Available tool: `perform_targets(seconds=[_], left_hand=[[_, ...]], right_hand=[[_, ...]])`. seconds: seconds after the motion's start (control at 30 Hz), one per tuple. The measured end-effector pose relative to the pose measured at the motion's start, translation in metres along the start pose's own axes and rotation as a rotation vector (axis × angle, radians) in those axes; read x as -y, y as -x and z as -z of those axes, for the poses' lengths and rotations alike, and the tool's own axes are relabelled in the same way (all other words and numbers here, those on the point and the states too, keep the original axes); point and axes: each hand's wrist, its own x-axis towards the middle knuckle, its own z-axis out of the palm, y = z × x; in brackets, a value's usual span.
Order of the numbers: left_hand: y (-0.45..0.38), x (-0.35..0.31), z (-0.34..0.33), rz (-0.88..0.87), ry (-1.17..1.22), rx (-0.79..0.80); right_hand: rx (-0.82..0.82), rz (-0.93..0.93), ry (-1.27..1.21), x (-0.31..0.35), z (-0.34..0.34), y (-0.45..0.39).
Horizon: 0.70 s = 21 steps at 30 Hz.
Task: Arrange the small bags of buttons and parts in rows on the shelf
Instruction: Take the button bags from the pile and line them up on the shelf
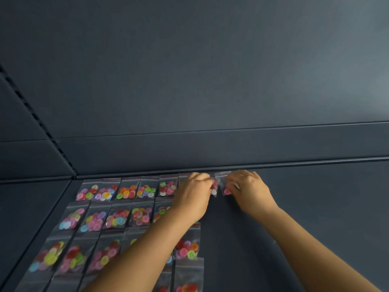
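— While both arms reach to the far edge of the shelf (315, 207), what are the hands doing?

— The left hand (194, 193) lies knuckles up over the right end of the far row, its fingers curled down onto a bag (214, 189) of pink and white buttons. The right hand (249, 187) is just beside it, fingers bent and pinching another bag (226, 187) at its right edge (pink buttons show through the plastic). The two bags lie side by side, touching or nearly so, against the back lip of the shelf.

— And the other bags?

— To the left, clear bags of mixed buttons lie flat in rows (117, 189). The far row runs along the back lip; a second row sits nearer, a third nearer again, and a few more bags (188, 248) lie near the bottom of the view, partly hidden under the left forearm. Edges mostly touch or overlap a little.

— What's on the right?

— Bare dark shelf. A dark back panel (210, 70) rises behind it all, with a slotted upright (37, 116) at the far left.
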Motion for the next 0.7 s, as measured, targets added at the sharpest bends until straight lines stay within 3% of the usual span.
perform_targets(seconds=[0.2,0.7], left_hand=[[0.003,-0.002,-0.012,0.016,-0.147,0.001],[-0.009,-0.005,-0.022,0.087,-0.114,-0.093]], right_hand=[[0.069,0.014,0.068,-0.008,-0.008,0.0],[0.06,-0.011,0.096,-0.003,-0.012,-0.013]])
